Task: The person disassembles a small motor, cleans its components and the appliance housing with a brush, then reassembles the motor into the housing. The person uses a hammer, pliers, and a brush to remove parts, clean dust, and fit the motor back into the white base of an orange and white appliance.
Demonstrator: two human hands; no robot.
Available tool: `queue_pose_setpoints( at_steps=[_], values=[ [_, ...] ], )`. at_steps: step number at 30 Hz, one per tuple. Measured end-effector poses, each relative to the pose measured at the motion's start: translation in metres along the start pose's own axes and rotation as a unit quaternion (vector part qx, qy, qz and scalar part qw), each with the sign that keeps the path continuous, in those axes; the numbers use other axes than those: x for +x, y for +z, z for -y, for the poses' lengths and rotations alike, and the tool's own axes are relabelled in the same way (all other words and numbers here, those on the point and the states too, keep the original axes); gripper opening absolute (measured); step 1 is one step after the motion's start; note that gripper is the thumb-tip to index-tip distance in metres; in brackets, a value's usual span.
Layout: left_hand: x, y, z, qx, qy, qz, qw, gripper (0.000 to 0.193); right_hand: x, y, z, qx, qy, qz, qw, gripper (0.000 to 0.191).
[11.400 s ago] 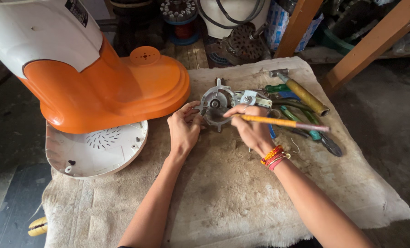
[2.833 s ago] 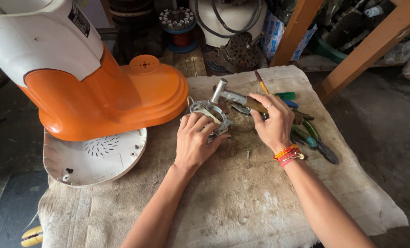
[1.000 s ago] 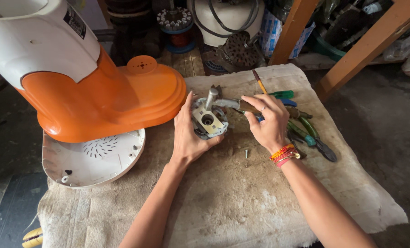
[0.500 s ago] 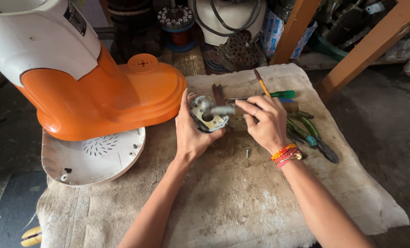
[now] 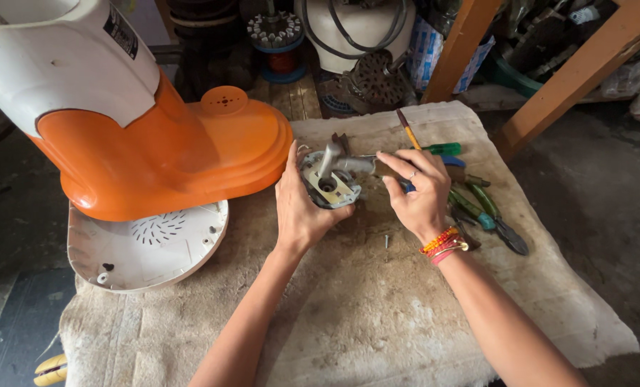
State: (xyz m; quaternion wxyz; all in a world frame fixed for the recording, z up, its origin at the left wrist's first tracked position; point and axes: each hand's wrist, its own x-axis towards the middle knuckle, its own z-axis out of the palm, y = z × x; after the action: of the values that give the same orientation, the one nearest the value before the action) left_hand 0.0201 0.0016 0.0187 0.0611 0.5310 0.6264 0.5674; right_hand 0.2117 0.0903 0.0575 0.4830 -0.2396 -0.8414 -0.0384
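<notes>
Grey metal motor part (image 5: 328, 179) sits gripped in the left hand (image 5: 300, 204); the right hand (image 5: 420, 193) pinches its shaft end.

grey metal motor part (image 5: 328, 179) | tilted, lifted off cloth | beside orange housing

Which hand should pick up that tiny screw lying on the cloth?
Probably the right hand. The screw lies just below it, and it only pinches the part's tip. The left hand is busy cradling the metal motor part.
</notes>
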Motion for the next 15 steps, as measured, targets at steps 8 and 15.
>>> queue_pose_setpoints(
  at_steps=[8, 15],
  values=[
    [0.0008, 0.0001, 0.0012, -0.022, -0.011, 0.000, 1.000, 0.131, -0.0015, 0.0015, -0.0004, -0.011, -0.007, 0.000, 1.000, 0.040],
    [-0.0004, -0.0008, -0.0013, -0.054, -0.038, 0.008, 0.998, 0.128, -0.0013, 0.0000, -0.0047, -0.036, -0.032, 0.042, 0.998, 0.041]
  ],
)
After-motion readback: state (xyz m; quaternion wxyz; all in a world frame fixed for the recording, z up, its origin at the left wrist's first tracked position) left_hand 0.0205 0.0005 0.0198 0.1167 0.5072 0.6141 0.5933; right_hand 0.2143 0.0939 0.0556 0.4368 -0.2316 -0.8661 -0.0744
